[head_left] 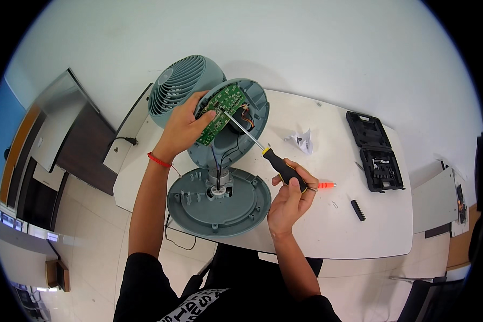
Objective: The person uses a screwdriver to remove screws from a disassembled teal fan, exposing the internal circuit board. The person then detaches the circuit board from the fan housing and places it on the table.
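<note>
My left hand [183, 127] is closed on the green circuit board [229, 99], thumb on its face, at the upper round grey-green housing [258, 119] of an opened fan. In my right hand [293, 199] is a screwdriver [282, 167] with a black and yellow handle; its shaft slants up to the left and the tip meets or nearly meets the board. Wires run from the housing down to the central post of the oval fan base [235, 206], whose inside faces up. Behind stands the fan's round grille head [180, 85].
On the white table [359, 231] lie a small clear plastic bag [301, 141], an orange-red tool [326, 185] partly behind my right hand, and a black bit holder [358, 210]. An open black tool case [380, 161] sits at the right. A black plug [126, 140] hangs at the left edge.
</note>
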{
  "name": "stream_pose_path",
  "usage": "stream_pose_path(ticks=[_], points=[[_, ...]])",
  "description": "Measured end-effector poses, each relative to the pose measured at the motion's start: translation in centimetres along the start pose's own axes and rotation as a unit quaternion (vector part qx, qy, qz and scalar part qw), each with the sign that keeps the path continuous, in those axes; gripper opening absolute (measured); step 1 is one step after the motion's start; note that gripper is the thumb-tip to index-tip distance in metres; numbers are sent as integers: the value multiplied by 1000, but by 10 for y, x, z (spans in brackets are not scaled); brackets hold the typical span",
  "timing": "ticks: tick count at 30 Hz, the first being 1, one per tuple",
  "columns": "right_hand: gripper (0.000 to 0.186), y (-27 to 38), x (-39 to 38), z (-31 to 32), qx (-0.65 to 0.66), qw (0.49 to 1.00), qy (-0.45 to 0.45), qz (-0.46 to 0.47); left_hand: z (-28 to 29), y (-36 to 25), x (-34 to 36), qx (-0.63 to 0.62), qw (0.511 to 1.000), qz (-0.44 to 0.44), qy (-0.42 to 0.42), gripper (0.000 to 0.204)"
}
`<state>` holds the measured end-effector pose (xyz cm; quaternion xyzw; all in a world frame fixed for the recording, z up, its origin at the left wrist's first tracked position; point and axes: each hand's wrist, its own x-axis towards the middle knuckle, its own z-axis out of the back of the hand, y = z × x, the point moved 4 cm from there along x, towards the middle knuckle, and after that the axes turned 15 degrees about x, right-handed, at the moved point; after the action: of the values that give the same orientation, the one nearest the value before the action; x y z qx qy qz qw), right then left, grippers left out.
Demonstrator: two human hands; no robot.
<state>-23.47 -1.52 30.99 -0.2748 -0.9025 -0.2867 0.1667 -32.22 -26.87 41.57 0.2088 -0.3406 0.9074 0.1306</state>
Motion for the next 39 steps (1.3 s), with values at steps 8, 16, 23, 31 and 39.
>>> stream_pose_path(ticks=[8,16,23,31,39], points=[[22,0,0,-1,-10,1000,-24,-15,-1,0,0,-5,1000,-6,-7,44],[21,-4,1,3,10,990,-111,-90,0,-1,-1,15,1000,-2,-16,44],[24,1,4,-4,-74,990,-111,-55,-1,-2,-1,4,1000,20,-6,44],[22,39,16,-18,-380,922,72,-4,-1,-4,-1,16,1000,-8,-12,42],[32,62,31,-56,-452,819,275,224,2,-5,0,48,999,-18,1,38]])
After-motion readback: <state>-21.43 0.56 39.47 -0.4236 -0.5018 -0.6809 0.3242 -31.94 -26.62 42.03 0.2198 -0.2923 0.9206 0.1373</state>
